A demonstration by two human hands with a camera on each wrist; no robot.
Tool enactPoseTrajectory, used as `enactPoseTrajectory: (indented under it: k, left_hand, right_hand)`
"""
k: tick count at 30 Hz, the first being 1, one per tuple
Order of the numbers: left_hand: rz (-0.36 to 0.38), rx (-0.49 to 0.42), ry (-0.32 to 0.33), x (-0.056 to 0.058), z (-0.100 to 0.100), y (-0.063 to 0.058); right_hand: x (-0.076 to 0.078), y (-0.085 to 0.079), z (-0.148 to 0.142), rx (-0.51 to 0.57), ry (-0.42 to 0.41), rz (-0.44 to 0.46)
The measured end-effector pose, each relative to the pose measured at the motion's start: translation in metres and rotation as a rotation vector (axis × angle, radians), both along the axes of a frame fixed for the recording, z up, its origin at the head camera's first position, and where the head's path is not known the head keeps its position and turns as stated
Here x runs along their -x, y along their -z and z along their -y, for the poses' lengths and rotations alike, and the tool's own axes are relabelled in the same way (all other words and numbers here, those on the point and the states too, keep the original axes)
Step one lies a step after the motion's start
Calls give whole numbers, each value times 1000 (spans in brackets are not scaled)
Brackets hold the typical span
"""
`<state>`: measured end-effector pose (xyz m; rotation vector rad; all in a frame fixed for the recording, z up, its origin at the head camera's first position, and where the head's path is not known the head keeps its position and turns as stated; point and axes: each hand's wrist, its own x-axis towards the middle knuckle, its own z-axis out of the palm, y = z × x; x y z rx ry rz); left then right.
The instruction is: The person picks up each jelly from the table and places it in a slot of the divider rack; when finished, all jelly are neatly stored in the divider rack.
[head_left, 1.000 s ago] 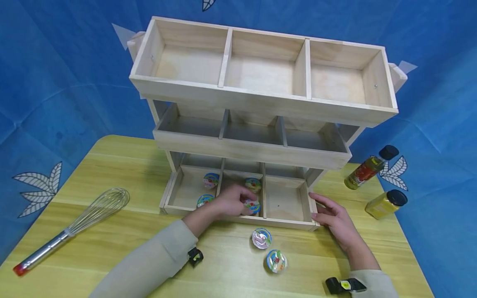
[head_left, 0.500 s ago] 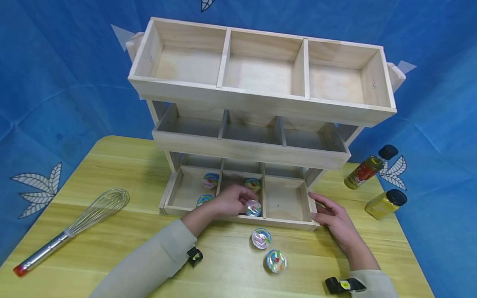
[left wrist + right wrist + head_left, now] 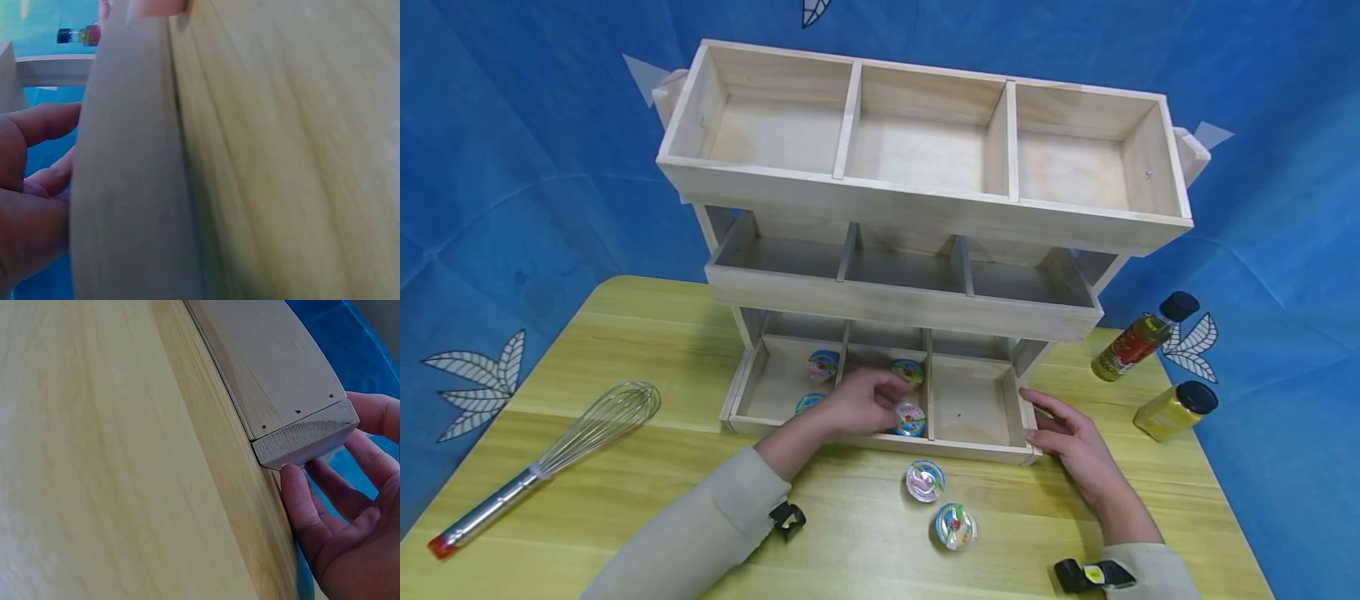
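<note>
At the lower centre of the frame, the left grip (image 3: 863, 403) hangs slack, fingers loosely bent; a lidded cup (image 3: 911, 420) lies just beside it in the bottom middle compartment (image 3: 874, 355) of the wooden rack (image 3: 925, 202), contact unclear. At lower right, the right grip (image 3: 1078, 446) holds the rack's end. Two more cups (image 3: 955, 527) lie on the worktop (image 3: 850, 542), bottom centre.

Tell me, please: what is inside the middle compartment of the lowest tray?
A small back cup and a small front cup are visible. The left hand blocks much of the left part; whatever lies under it cannot be seen.
</note>
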<state>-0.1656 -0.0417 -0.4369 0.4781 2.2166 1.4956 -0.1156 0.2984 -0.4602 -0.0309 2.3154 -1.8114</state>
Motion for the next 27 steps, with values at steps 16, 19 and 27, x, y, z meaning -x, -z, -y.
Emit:
enactPoseTrajectory:
  k: [16,19,27]
  left_hand:
    - [-85,-143,-35,-33,12,-21]
    - [-141,-166,-8,-45,9,-22]
    - [-201,-110,68,-70,0,-15]
  right_hand:
    - [-1,-2,1,-1,5,-5]
    - [0,-2,1,-5,2,-7]
    - [0,-1,1,-10,2,-1]
